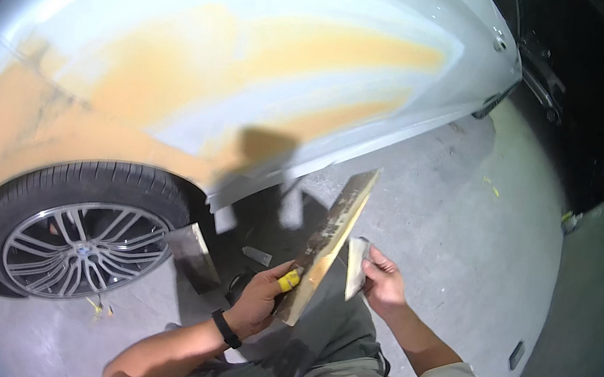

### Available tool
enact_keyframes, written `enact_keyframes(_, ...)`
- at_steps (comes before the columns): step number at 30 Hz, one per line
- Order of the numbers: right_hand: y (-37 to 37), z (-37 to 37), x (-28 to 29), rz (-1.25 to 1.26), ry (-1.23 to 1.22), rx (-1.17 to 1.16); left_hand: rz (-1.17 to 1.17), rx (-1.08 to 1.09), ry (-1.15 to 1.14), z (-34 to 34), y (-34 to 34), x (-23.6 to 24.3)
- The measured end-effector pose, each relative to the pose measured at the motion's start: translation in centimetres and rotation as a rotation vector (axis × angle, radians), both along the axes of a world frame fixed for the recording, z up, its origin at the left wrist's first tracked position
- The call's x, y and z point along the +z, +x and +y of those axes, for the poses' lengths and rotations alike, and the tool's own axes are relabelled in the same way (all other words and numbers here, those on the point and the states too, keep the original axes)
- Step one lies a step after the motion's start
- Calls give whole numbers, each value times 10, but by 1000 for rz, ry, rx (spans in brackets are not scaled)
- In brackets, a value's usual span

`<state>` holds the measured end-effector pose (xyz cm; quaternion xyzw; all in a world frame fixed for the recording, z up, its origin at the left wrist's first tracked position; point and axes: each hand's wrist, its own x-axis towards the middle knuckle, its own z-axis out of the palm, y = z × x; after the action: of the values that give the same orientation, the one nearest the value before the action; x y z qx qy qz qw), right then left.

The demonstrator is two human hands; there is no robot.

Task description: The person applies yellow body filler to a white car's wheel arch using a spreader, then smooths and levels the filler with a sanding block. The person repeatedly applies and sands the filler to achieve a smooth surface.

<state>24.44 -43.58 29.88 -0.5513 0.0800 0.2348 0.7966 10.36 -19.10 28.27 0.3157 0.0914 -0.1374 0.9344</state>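
My left hand [258, 299] grips a long, flat board [334, 232] with a dark, streaked face and yellowish material along its edge; something yellow [290, 279] is at the thumb. Just right of the board, my right hand [383, 285] pinches a small spreader [354, 266] coated in pale material, held tilted upright. Beyond both hands is a white car's side panel [344, 62], with broad patches of yellow-orange filler [145, 87] and grey areas. Another dark, flat board [194, 258] stands low by the wheel, left of my left hand.
The car wheel [82, 245] is at lower left. Grey floor [466, 236] extends right, with small yellow scraps [493, 187]. A pale small item [257, 256] lies below the car, and a dark block [516, 353] sits at right. Dark objects [544, 84] stand at upper right.
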Motion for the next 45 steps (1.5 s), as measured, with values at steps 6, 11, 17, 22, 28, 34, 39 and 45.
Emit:
enact_keyframes(6, 1, 19, -6, -117, 131, -94, -14, -110, 46, 1, -4, -2)
enact_keyframes(11, -6, 16, -33, -145, 52, -108, 90, 77, 166, 3, -4, 2)
enact_keyframes(17, -21, 18, -34, -261, -125, 37, 66, 66, 276, 7, -1, 3)
enact_keyframes(22, 0, -22, -45, -339, -20, -53, -116, 79, 749, 27, 10, 18)
enact_keyframes(28, 106, -59, -35, -752, -604, -80, -299, 45, 1230, 25, 25, 50)
enact_keyframes(34, 99, -21, -13, -535, -562, 8, -597, 76, 1629, 4, 56, 81)
enact_keyframes(39, 22, -1, -38, -609, -511, 55, -452, 41, 1645, -9, 88, 74)
enact_keyframes(45, -28, -16, -39, -557, -481, 222, -283, -54, 1526, -15, 105, 51)
